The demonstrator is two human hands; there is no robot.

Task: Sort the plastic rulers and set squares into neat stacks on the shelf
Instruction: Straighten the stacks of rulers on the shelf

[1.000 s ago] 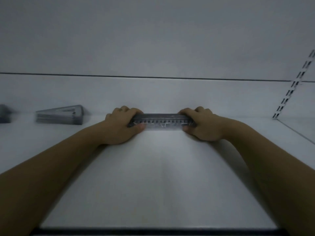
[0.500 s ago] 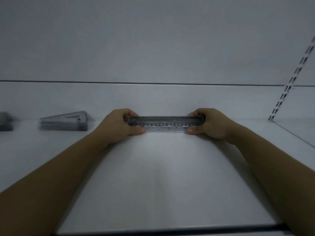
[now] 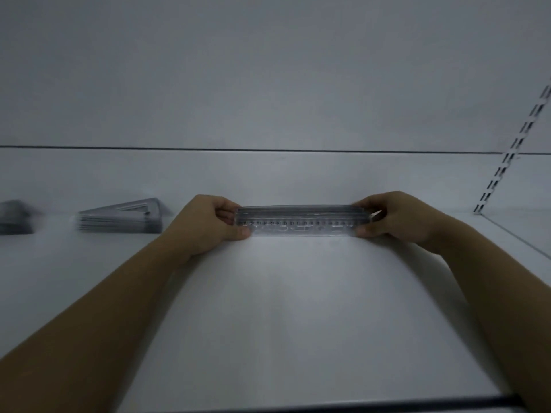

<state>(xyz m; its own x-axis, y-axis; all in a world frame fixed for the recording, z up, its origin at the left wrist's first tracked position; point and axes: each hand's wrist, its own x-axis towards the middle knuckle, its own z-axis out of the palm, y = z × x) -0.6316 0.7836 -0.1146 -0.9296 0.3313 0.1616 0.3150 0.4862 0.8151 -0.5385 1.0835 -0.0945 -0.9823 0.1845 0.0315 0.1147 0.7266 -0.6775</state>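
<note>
A stack of clear plastic rulers (image 3: 301,220) lies crosswise near the back of the white shelf (image 3: 286,308). My left hand (image 3: 208,220) grips the stack's left end, thumb in front and fingers curled over the top. At the right end, my right hand (image 3: 393,217) holds it the same way. A stack of triangular set squares (image 3: 122,217) sits on the shelf to the left, apart from my hands.
Another dark stack (image 3: 15,217) is cut off at the far left edge. The shelf's back wall (image 3: 268,174) rises just behind the rulers. A slotted metal upright (image 3: 512,150) and a side panel stand at the right. The shelf's dark front edge (image 3: 328,405) runs along the bottom.
My hands have slid outward from the middle of the ruler stack to its two ends, uncovering its full length. The stack stays near the back wall.
</note>
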